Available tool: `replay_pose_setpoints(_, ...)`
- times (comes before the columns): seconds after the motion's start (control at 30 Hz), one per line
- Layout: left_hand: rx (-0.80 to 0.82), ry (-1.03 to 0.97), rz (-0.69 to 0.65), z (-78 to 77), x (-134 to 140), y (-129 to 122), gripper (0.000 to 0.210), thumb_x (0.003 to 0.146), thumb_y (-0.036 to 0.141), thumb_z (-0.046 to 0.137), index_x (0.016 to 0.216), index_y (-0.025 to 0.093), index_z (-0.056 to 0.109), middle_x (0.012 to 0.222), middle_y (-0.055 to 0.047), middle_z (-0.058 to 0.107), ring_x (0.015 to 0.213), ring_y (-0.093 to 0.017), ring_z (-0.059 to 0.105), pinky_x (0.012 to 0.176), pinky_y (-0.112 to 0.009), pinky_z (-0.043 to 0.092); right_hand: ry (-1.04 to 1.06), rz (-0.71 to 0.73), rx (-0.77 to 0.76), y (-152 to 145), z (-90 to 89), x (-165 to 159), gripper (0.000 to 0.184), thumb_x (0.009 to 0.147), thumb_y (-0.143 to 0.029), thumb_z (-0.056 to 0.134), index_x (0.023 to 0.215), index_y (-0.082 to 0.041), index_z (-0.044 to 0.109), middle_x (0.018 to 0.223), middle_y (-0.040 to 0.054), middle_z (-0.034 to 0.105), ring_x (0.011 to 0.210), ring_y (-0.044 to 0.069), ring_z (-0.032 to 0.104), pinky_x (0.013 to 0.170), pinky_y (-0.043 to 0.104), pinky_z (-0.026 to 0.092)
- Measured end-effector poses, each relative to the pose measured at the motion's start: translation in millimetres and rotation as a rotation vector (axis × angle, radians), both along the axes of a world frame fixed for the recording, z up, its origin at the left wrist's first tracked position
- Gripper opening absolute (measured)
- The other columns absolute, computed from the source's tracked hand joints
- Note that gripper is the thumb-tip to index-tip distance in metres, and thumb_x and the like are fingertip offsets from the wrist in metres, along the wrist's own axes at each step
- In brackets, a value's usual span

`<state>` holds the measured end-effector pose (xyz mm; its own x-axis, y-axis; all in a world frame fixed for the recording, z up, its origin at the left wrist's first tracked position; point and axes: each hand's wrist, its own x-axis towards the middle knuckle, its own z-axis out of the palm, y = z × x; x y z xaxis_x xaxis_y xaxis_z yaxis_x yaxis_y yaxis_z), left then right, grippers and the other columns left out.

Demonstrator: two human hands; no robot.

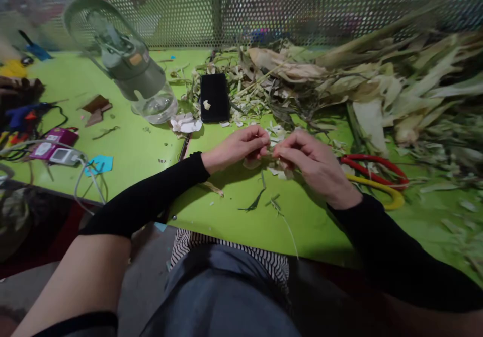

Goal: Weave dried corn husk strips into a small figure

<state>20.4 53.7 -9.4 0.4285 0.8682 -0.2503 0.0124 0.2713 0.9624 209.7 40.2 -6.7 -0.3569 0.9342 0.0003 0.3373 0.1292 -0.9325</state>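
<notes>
My left hand (pixel 247 143) and my right hand (pixel 315 163) are close together above the green table (pixel 226 216), fingertips pinched and facing each other. Something small and pale shows between the fingertips, too small to make out. Pale husk scraps (pixel 281 171) lie on the table right under the fingers. Just beside my right wrist rests a cutting tool with red and yellow handles (pixel 372 168), its working end hidden. Nearer my body, a dark green leaf strip (pixel 253 203) and a thin stringy fibre (pixel 289 231) lie on the tabletop.
A big heap of dried corn husks (pixel 373 90) covers the back right. Beyond my left hand are a black phone (pixel 214 98), crumpled tissue (pixel 185 123) and a green-lidded water bottle (pixel 151 88). Cables and a purple box (pixel 55 143) lie far left. A perforated metal panel (pixel 271 12) stands behind.
</notes>
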Motion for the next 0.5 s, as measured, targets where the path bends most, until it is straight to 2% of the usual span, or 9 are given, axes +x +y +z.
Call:
replay_pose_setpoints(0.07,0.003,-0.002,0.015,1.8,0.3,-1.8,0.017,0.101,0.015,0.050,0.083,0.016,0.050,0.072,0.003,0.058,0.058,-0.005,0.051,0.056,-0.021,0.039,-0.021,-0.056,0.155,0.5,1.8,1.2,0.017,0.090,-0.033,0.061,0.077,-0.023,0.058,0.097,0.0064,0.068,0.076,0.018,0.058,0.063,0.033,0.043)
replay_pose_setpoints(0.13,0.023,-0.011,0.022,3.1,0.6,-4.4,0.015,0.098,0.012,0.052,0.084,0.016,0.051,0.073,0.004,0.058,0.057,-0.004,0.050,0.056,-0.020,0.039,-0.065,-0.077,0.279,1.3,2.2,2.2,0.016,0.090,-0.033,0.062,0.078,-0.023,0.058,0.118,0.0082,0.069,0.092,0.022,0.061,0.071,0.035,0.046)
replay_pose_setpoints(0.17,0.034,-0.013,0.015,3.1,0.9,-5.7,0.014,0.097,0.011,0.053,0.084,0.016,0.052,0.073,0.004,0.057,0.057,-0.004,0.049,0.056,-0.020,0.039,-0.082,-0.079,0.307,1.8,1.6,2.5,0.016,0.091,-0.033,0.061,0.078,-0.023,0.059,0.122,0.0084,0.069,0.095,0.023,0.062,0.073,0.035,0.046)
replay_pose_setpoints(0.27,0.094,0.016,-0.007,0.1,2.5,-7.4,0.011,0.096,0.015,0.057,0.086,0.016,0.054,0.072,0.005,0.053,0.057,-0.004,0.046,0.057,-0.022,0.039,-0.116,-0.082,0.321,2.9,-1.2,3.4,0.015,0.092,-0.034,0.060,0.082,-0.024,0.060,0.119,0.0082,0.071,0.085,0.020,0.061,0.067,0.035,0.043)
replay_pose_setpoints(0.37,0.263,0.085,0.028,-6.2,2.6,-4.6,0.010,0.095,0.019,0.059,0.087,0.015,0.056,0.075,0.003,0.055,0.063,-0.006,0.049,0.064,-0.024,0.042,-0.166,-0.085,0.363,2.3,-0.1,3.6,0.015,0.092,-0.033,0.061,0.081,-0.024,0.061,0.116,0.0081,0.073,0.075,0.019,0.059,0.063,0.035,0.040)
replay_pose_setpoints(0.5,0.501,0.136,0.111,-13.9,-0.8,2.1,0.005,0.095,0.020,0.059,0.095,0.015,0.059,0.090,-0.002,0.064,0.082,-0.010,0.058,0.079,-0.026,0.048,-0.229,-0.048,0.469,-1.1,7.6,2.2,0.013,0.089,-0.029,0.061,0.076,-0.025,0.061,0.112,0.0093,0.074,0.089,0.026,0.064,0.074,0.041,0.044)
